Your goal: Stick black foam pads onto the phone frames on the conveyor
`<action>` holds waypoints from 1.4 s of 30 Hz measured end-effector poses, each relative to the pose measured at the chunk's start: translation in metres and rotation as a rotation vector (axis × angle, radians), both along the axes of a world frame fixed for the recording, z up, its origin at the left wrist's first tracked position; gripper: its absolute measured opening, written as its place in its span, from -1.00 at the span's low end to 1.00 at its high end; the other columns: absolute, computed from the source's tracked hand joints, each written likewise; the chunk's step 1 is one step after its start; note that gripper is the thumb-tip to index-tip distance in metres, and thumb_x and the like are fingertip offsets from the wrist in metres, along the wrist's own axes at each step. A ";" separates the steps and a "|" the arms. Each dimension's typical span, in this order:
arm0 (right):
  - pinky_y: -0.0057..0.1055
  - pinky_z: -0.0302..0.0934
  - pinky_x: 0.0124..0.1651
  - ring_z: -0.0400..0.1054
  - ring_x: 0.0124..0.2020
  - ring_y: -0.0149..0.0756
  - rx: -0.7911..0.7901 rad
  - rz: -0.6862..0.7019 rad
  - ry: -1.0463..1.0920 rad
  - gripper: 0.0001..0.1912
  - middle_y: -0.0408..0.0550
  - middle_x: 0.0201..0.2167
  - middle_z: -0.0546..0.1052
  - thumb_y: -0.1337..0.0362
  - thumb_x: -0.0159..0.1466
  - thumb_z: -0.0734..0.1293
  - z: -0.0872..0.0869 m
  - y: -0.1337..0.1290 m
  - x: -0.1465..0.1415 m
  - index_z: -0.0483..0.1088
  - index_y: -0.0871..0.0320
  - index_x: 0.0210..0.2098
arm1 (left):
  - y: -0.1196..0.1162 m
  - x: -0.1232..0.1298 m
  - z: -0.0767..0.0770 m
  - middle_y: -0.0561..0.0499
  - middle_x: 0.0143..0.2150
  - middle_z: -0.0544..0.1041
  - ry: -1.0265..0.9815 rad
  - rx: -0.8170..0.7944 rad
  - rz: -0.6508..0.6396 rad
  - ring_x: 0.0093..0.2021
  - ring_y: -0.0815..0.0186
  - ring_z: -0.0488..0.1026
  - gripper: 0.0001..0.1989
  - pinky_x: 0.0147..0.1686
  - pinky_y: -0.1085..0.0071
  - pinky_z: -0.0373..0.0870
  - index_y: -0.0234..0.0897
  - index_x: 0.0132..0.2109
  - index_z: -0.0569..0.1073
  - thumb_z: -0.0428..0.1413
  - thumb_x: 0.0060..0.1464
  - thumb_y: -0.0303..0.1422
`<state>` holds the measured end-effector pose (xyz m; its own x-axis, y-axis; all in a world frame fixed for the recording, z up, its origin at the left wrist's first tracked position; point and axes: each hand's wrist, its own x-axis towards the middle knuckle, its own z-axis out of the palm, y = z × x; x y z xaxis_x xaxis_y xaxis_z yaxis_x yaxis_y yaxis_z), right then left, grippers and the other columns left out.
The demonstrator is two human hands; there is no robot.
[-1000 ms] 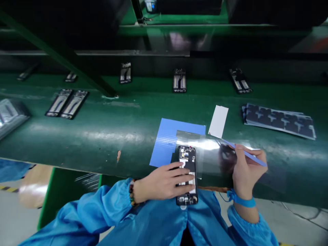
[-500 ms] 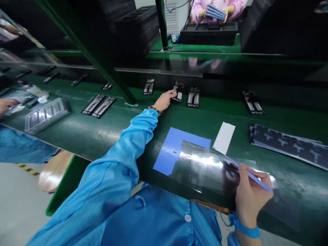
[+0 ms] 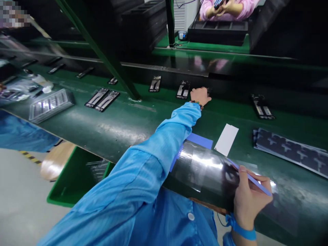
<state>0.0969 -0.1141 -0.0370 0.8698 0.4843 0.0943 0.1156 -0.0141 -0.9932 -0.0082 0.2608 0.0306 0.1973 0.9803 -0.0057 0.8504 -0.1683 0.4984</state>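
Note:
My left hand [image 3: 200,95] reaches to the back of the green bench and covers most of an opened phone body there; a dark edge shows beside it. Its fingers are largely out of sight, so their grip cannot be made out. To its left lies an opened phone body [image 3: 183,89], with another phone body [image 3: 155,84] farther left. My right hand [image 3: 252,194] rests low on the right and holds a slim violet tool [image 3: 256,182] with a tapered tip, like a pen. Under and beside that hand are a clear plastic sheet [image 3: 202,167], a violet-blue sheet [image 3: 201,140] and a white card [image 3: 226,139].
At right lie a stack of dark patterned strips [image 3: 292,148] and a phone body [image 3: 262,106]. Two phone bodies [image 3: 102,99] and a clear tray [image 3: 51,106] sit left of a slanted green post [image 3: 112,65]. A person in pink [image 3: 229,8] works behind a black crate [image 3: 217,32].
My left hand has moved right, from one phone body to its right-hand neighbour. The sleeve now crosses the violet-blue sheet. My right hand keeps the violet tool in nearly the same place.

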 end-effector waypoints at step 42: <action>-0.21 0.54 0.06 0.65 -0.15 -0.23 -0.165 0.585 -0.008 -0.58 -0.10 -0.25 0.70 0.02 0.24 0.67 0.023 0.064 -0.074 0.41 0.05 -0.32 | -0.305 -0.144 -0.031 -0.43 0.42 0.56 0.383 0.527 -0.788 0.42 -0.04 0.59 -0.51 0.41 0.17 0.56 -0.65 0.41 0.52 -0.05 0.54 -0.49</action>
<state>0.0226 -0.0502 -0.0138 0.4541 0.8908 -0.0172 0.1578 -0.0994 -0.9825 -0.1518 -0.0446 -0.0007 0.8626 0.4687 0.1903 0.4898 -0.8679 -0.0825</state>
